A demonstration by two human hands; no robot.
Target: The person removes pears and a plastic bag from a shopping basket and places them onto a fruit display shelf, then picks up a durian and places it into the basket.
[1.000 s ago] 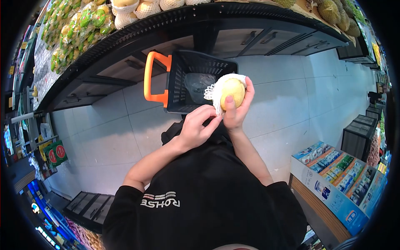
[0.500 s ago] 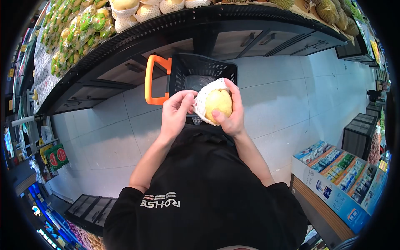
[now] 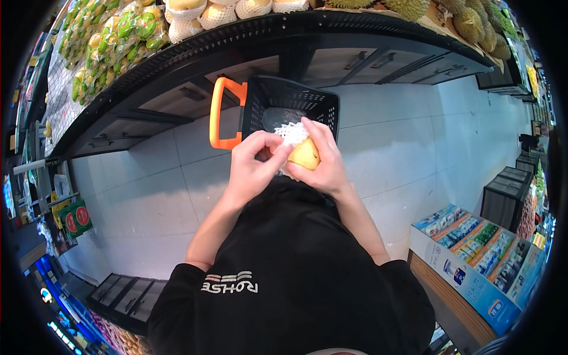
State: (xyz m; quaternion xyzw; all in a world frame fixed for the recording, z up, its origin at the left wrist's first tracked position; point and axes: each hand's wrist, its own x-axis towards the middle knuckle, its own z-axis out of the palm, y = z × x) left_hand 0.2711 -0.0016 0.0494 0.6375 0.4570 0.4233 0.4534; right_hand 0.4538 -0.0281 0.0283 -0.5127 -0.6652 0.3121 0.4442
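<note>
My right hand (image 3: 324,158) is wrapped round a yellow fruit (image 3: 305,155) in front of my waist. A white foam net (image 3: 291,133) covers the fruit's upper left side, while its lower right skin is bare. With thumb and forefinger pressed together, my left hand (image 3: 257,163) pinches the net at the fruit's left edge. Some of the net and fruit is hidden behind my fingers. Just beyond both hands, a black shopping basket (image 3: 296,89) with an orange handle (image 3: 216,112) stands on the floor.
Ahead runs a black produce stand (image 3: 236,41) with bagged green-and-yellow fruit (image 3: 121,38), foam-netted fruit (image 3: 219,15) and durians (image 3: 473,26). A boxed goods display (image 3: 479,260) is at the right. Dark crates (image 3: 127,299) sit at the lower left.
The fruit has turned and shifted slightly left and down in my right hand. My left hand has come in closer, its fingers now against the net. The view has moved slightly.
</note>
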